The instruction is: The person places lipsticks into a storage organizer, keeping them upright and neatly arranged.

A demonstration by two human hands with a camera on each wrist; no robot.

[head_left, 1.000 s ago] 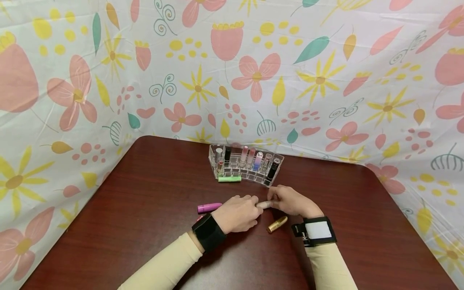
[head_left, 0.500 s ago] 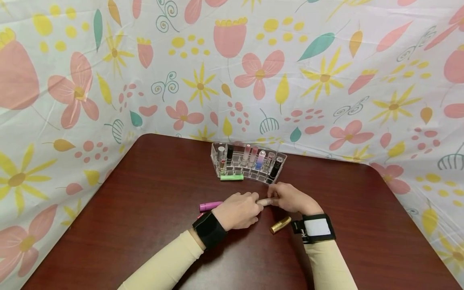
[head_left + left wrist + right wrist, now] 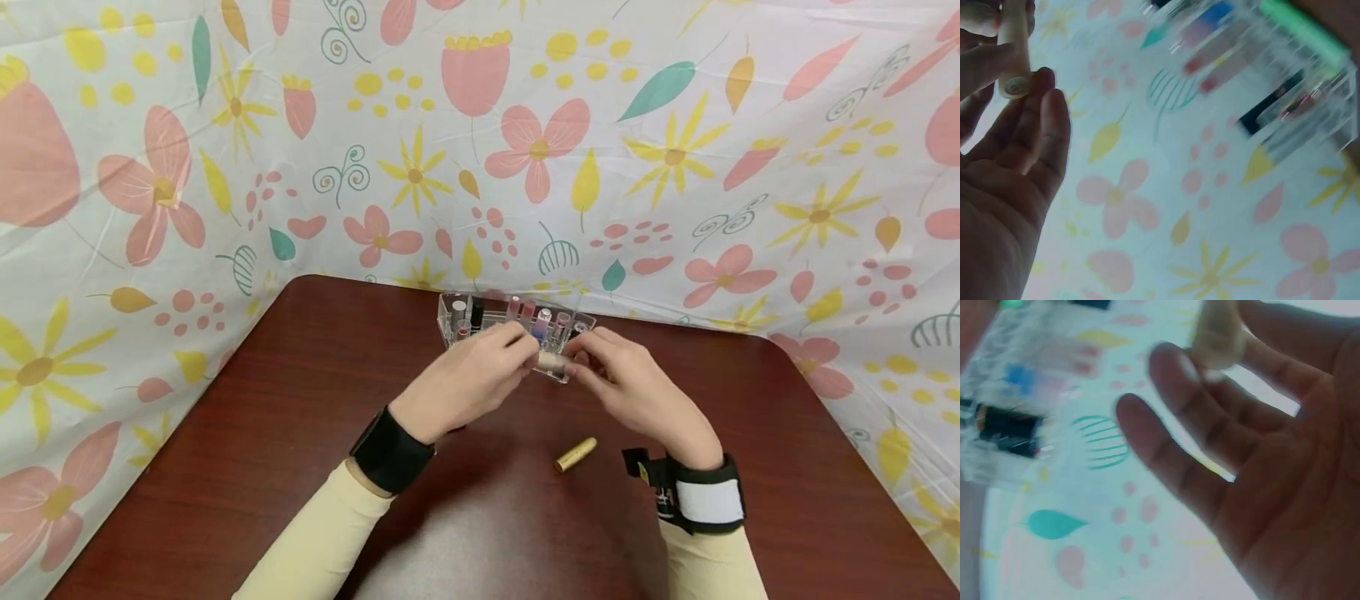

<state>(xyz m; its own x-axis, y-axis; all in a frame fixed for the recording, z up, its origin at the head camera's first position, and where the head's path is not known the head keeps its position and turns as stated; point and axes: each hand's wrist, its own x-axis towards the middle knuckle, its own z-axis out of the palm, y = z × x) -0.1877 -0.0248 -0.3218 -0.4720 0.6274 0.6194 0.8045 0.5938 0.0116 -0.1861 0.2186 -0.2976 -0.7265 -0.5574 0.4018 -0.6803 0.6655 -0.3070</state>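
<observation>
A beige lipstick-like tube (image 3: 552, 362) is held level between both hands, in front of the clear lipstick organizer. My left hand (image 3: 476, 371) pinches one end of it; in the left wrist view the round tip of the tube (image 3: 1015, 59) shows between thumb and fingers. At the other end, my right hand (image 3: 637, 379) grips it with thumb and fingertips. The tube (image 3: 1217, 337) looks blurred at the top of the right wrist view. Below the hands on the table lies a gold lipstick (image 3: 576, 455).
The clear organizer (image 3: 444, 321) stands at the table's back with several upright lipsticks, partly covered by my hands. A green tube (image 3: 1307, 31) lies along its front. A patterned cloth (image 3: 420, 167) hangs behind the brown table (image 3: 315, 400).
Both hands have risen from the table towards the organizer, carrying the beige tube. The left hand now hides the purple tube and, in the head view, the green one.
</observation>
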